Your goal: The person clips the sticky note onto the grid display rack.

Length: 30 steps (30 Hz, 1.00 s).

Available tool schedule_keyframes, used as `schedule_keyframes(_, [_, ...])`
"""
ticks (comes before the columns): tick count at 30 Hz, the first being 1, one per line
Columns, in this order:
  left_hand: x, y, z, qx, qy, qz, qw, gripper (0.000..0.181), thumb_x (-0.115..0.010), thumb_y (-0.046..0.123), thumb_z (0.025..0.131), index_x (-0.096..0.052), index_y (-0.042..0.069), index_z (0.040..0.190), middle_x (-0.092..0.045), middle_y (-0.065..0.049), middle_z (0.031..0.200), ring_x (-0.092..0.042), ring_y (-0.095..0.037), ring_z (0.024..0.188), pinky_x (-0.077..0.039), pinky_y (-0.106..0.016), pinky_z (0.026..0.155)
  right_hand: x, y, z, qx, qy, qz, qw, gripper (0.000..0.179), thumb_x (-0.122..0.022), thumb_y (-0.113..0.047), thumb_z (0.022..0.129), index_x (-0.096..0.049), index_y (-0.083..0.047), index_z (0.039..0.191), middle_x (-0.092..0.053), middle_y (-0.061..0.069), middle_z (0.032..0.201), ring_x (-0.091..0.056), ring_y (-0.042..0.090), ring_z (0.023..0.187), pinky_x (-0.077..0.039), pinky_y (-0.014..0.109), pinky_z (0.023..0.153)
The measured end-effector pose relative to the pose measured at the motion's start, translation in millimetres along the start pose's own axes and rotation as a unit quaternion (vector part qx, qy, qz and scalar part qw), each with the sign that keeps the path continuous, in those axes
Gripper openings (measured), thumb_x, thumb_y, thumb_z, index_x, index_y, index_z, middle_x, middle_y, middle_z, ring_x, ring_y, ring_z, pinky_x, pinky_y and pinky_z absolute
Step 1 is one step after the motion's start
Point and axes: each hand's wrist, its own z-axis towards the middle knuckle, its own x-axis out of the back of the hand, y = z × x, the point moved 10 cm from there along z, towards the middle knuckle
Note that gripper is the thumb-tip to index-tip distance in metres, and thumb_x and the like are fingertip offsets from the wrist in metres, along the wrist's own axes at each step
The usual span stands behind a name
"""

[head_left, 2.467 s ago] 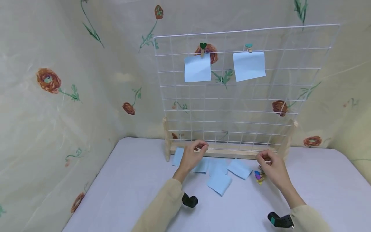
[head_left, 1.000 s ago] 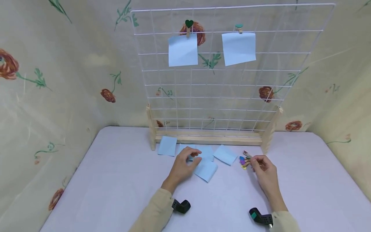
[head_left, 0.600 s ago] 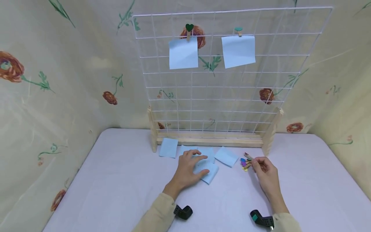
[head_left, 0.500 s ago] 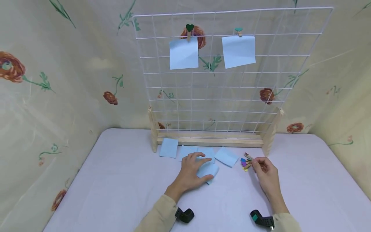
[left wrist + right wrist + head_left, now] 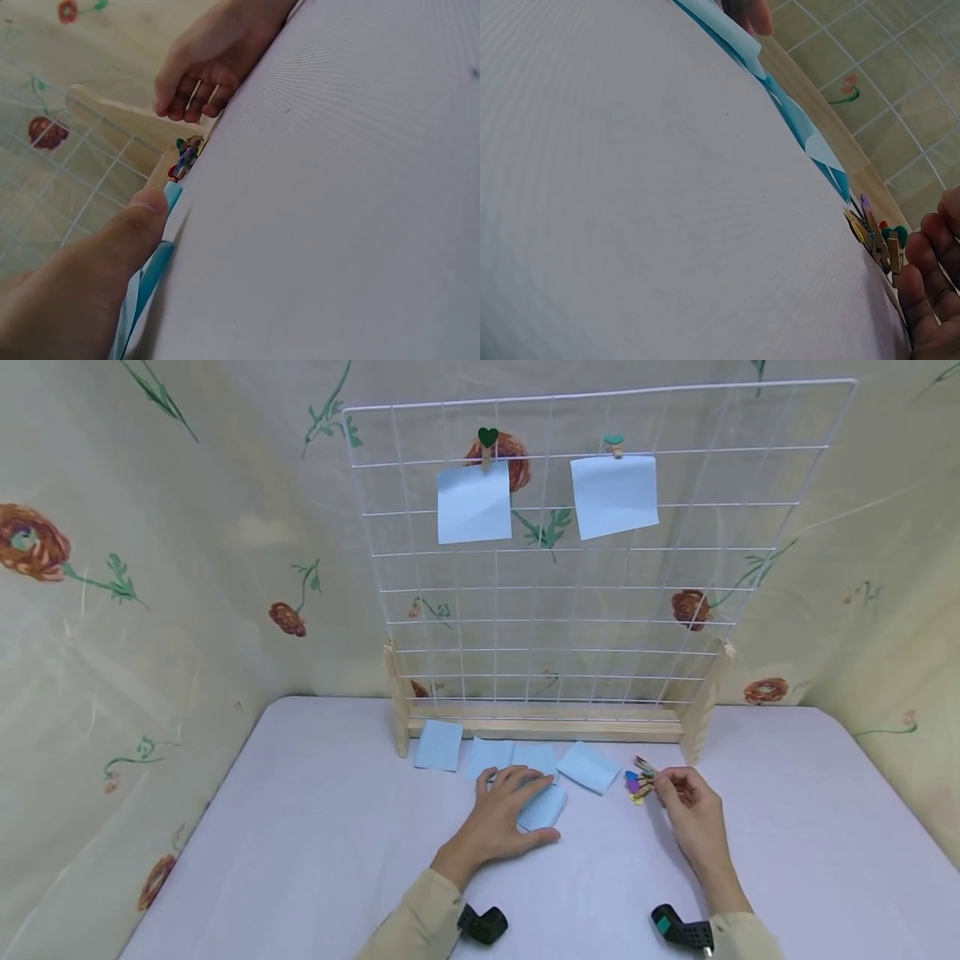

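In the head view my left hand (image 5: 498, 822) spreads its fingers and thumb over the nearest light-blue paper sheet (image 5: 547, 807). The wrist view shows its thumb (image 5: 124, 236) beside the sheet's raised edge. My right hand (image 5: 693, 814) has thumb and forefinger together at a small pile of wooden clothespins (image 5: 636, 785) with coloured decorations. They pinch a clothespin (image 5: 895, 259) with a green top, partly hidden by the fingers. Further blue sheets (image 5: 438, 745) lie in a row behind the left hand.
A white wire grid (image 5: 540, 610) stands upright in a wooden base (image 5: 547, 727) at the table's back. Two blue sheets hang on it from clothespins, one with a dark-green heart (image 5: 488, 437), one with a teal top (image 5: 613, 440). Flowered cloth surrounds the white table (image 5: 315, 835).
My right hand came down to the clothespins and has since stayed there. The left hand lowered, spread its fingers and moved over the nearest sheet.
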Motion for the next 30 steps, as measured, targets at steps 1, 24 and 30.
schedule_keyframes(1, [0.0, -0.1, 0.3, 0.0, 0.0, -0.001, 1.0, 0.071, -0.058, 0.067, 0.08, -0.044, 0.031, 0.14, -0.048, 0.009, 0.136, -0.04, -0.015, 0.13, -0.022, -0.053, 0.107, 0.3, -0.2, 0.3, 0.001, 0.0, -0.003, 1.0, 0.02, -0.056, -0.019, 0.095, -0.059, 0.0, 0.102, -0.058, -0.013, 0.082, -0.053, -0.006, 0.073, -0.044, 0.007, 0.066])
schedule_keyframes(24, [7.2, -2.0, 2.2, -0.006, 0.012, -0.028, 0.9995, 0.047, -0.055, 0.053, 0.089, -0.053, 0.033, 0.131, -0.054, 0.01, 0.129, -0.047, -0.011, 0.123, -0.017, -0.057, 0.11, -2.1, 0.1, 3.0, -0.015, -0.011, -0.039, 0.9991, 0.025, -0.055, -0.025, 0.096, -0.06, -0.003, 0.106, -0.059, -0.007, 0.091, -0.052, -0.005, 0.078, -0.044, 0.007, 0.069])
schedule_keyframes(30, [19.6, -1.1, 0.1, -0.011, 0.075, -0.055, 0.9956, 0.036, -0.062, 0.038, 0.089, -0.057, 0.031, 0.124, -0.061, 0.012, 0.122, -0.055, -0.008, 0.116, -0.024, -0.054, 0.107, -2.5, 1.7, 1.7, -0.012, -0.015, -0.042, 0.9989, 0.024, -0.055, -0.025, 0.096, -0.06, -0.003, 0.105, -0.058, -0.01, 0.089, -0.052, -0.006, 0.076, -0.044, 0.008, 0.067])
